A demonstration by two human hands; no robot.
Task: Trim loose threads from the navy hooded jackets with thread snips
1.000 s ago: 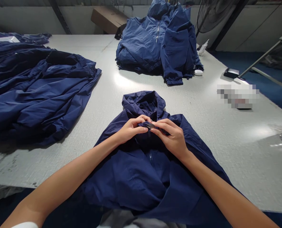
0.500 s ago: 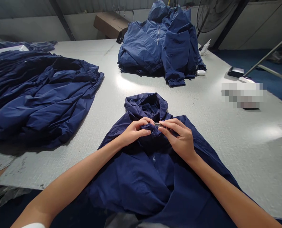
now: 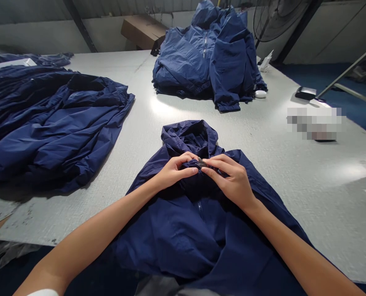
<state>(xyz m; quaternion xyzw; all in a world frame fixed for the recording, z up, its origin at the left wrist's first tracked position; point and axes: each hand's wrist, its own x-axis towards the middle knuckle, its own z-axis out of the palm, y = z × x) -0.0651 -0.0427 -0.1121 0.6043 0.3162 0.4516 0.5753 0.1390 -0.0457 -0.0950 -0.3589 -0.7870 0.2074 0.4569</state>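
A navy hooded jacket (image 3: pixel 176 230) lies on the pale table in front of me, its hood pointing away. Near the collar, my left hand (image 3: pixel 179 168) pinches a bunched fold of the jacket between thumb and fingers. My right hand (image 3: pixel 229 174) is closed on a small metal tool (image 3: pixel 202 163), whose tip lies against the fold beside my left fingertips. The exact shape of the tool is partly hidden by the fingers.
Piled navy garments (image 3: pixel 56 127) cover the table's left side. A stack of blue jackets (image 3: pixel 201 61) stands at the back, with a white rounded object (image 3: pixel 260 94) beside it. A black item (image 3: pixel 306 93) lies near the right edge of the table (image 3: pixel 324 185).
The metal tool has turned and sits closer to my left fingertips. My right fingers have shifted slightly left, and the fold between the hands is less visible.
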